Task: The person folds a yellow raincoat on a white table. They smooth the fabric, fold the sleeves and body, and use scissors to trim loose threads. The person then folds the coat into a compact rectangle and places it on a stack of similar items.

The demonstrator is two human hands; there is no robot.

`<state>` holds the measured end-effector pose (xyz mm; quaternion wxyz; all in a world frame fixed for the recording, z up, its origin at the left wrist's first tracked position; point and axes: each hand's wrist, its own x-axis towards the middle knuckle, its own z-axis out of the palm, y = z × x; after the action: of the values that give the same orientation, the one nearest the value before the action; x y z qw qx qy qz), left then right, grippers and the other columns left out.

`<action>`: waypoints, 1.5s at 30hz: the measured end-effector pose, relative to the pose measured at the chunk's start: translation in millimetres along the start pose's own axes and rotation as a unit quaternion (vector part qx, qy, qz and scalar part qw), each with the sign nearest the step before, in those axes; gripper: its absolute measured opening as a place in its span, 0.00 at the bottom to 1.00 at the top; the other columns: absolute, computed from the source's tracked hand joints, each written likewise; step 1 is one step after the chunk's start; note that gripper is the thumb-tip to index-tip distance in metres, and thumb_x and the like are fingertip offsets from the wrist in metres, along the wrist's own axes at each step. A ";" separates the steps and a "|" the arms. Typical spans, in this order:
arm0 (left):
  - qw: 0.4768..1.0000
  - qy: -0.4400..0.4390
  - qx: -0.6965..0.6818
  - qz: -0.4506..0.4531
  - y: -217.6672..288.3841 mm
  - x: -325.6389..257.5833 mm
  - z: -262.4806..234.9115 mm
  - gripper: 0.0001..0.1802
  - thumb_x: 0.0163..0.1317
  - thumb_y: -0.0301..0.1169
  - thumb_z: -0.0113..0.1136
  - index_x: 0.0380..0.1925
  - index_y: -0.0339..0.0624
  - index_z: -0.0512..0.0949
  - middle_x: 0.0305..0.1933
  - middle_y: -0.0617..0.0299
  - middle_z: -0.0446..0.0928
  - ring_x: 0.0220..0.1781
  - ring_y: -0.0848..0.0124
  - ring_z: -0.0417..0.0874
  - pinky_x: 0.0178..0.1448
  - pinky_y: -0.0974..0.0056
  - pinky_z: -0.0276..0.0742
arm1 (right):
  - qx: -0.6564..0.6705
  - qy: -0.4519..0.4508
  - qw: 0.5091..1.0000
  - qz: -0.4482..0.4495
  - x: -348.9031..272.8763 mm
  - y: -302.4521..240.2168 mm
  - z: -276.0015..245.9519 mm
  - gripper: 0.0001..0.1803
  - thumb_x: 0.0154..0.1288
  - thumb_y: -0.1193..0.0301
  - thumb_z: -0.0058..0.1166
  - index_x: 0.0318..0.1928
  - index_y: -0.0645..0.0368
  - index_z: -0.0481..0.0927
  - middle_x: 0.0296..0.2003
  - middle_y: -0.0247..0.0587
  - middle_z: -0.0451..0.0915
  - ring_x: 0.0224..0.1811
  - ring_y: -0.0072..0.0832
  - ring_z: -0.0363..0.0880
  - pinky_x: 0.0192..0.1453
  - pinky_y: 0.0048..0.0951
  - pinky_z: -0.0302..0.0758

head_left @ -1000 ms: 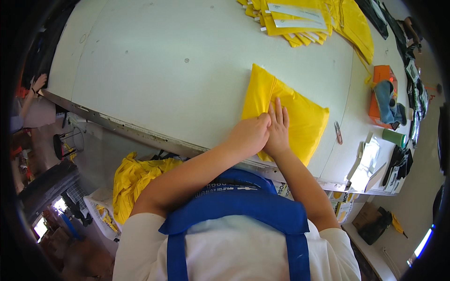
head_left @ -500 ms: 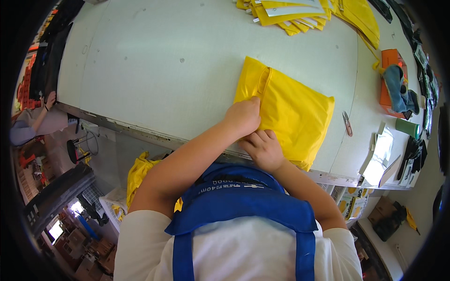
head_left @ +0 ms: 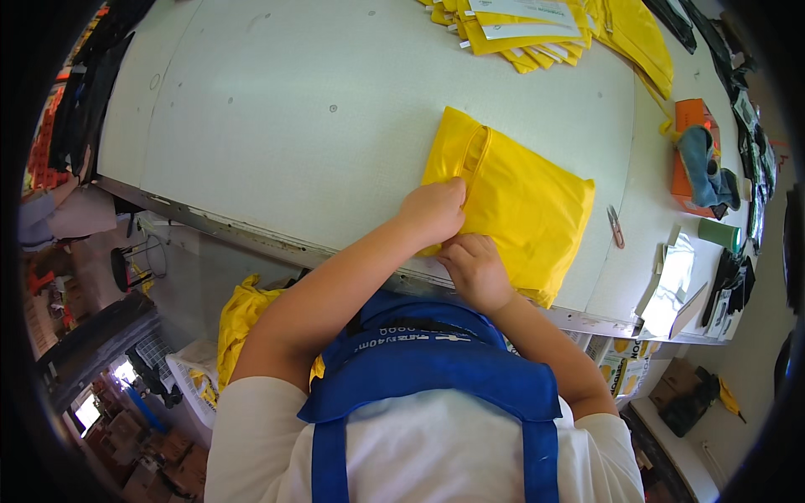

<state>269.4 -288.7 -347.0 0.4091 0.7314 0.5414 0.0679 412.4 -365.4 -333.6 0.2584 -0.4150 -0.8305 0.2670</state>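
A flat, squarish yellow pouch [head_left: 528, 210] of smooth, soft material lies at the near edge of the worktable, turned a little askew. A raised seam or slit runs down near its left side. My left hand [head_left: 434, 211] is closed on that left side, at the lower end of the seam, fingertips pinched together. Just below and to the right, my right hand [head_left: 476, 267] has its fingers curled on the pouch's near left corner. The two hands almost touch, and they cover that corner.
Beyond the pouch is a stack of yellow packets [head_left: 528, 29] with white labels. Small thread snips [head_left: 616, 226] lie to the right, before an orange box [head_left: 689, 159] with blue-grey cloth [head_left: 704, 163]. A green cylinder [head_left: 719, 233] stands nearby. Yellow fabric [head_left: 243, 323] hangs below the table's edge.
My right hand has shifted slightly, its fingers drawn closer in against the pouch's corner. My left hand keeps its grip at the seam. The whole view has moved a little.
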 end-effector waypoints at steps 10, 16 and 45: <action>0.962 0.244 -0.057 0.104 -2.8 -100.2 11.9 0.07 0.51 0.24 0.64 0.29 0.40 0.75 0.26 0.54 0.75 0.29 0.55 0.78 0.32 0.56 0.73 | 0.134 0.044 0.981 0.133 20.2 -33.7 -11.0 0.04 0.55 0.79 0.58 0.31 0.60 0.78 0.30 0.45 0.76 0.33 0.44 0.76 0.38 0.37 0.74; 0.964 0.236 -0.064 0.108 -17.4 -97.5 25.9 0.07 0.51 0.27 0.65 0.24 0.40 0.75 0.25 0.54 0.76 0.29 0.54 0.78 0.32 0.55 0.73 | 0.024 0.090 0.994 0.057 32.9 -20.2 -7.7 0.05 0.55 0.80 0.58 0.31 0.61 0.76 0.30 0.45 0.74 0.32 0.44 0.74 0.35 0.37 0.72; 0.993 0.083 -0.050 0.063 -31.1 -130.2 29.5 0.09 0.54 0.33 0.62 0.23 0.40 0.75 0.24 0.52 0.76 0.28 0.52 0.79 0.34 0.52 0.74 | -0.173 -0.021 0.985 0.003 34.7 -12.1 -10.3 0.05 0.51 0.73 0.58 0.26 0.57 0.75 0.27 0.39 0.74 0.31 0.37 0.75 0.36 0.36 0.72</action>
<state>209.8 -412.1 -342.5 0.3934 0.7346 0.5224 0.1809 394.3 -340.6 -311.0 0.1644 -0.4503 -0.8680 0.1293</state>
